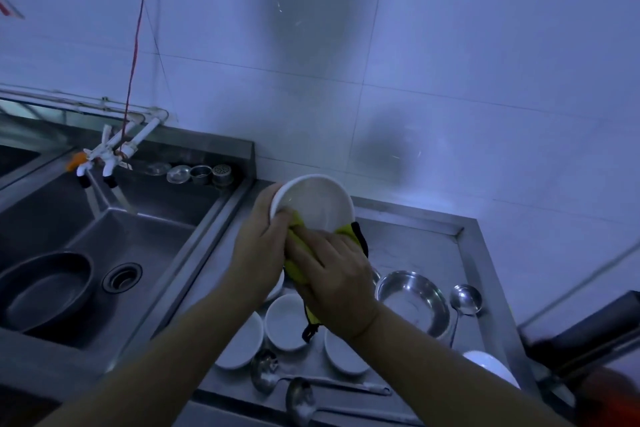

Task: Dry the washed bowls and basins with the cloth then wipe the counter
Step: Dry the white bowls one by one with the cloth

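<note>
A white bowl [317, 201] is held tilted above the steel counter [415, 246], its inside facing me. My left hand [258, 246] grips its left rim with the thumb over the edge. My right hand [334, 274] holds a yellow cloth with black trim [294, 269] and presses it against the bowl's lower rim. Several white bowls [285, 321] stand on the counter below my hands. A steel basin [414, 302] stands to their right.
A deep steel sink [138, 243] lies at the left with a dark basin [45, 288] in it and a white tap [107, 152] above. Ladles [273, 371] lie near the counter's front edge. Another ladle [465, 298] and a white bowl [491, 366] sit at the right.
</note>
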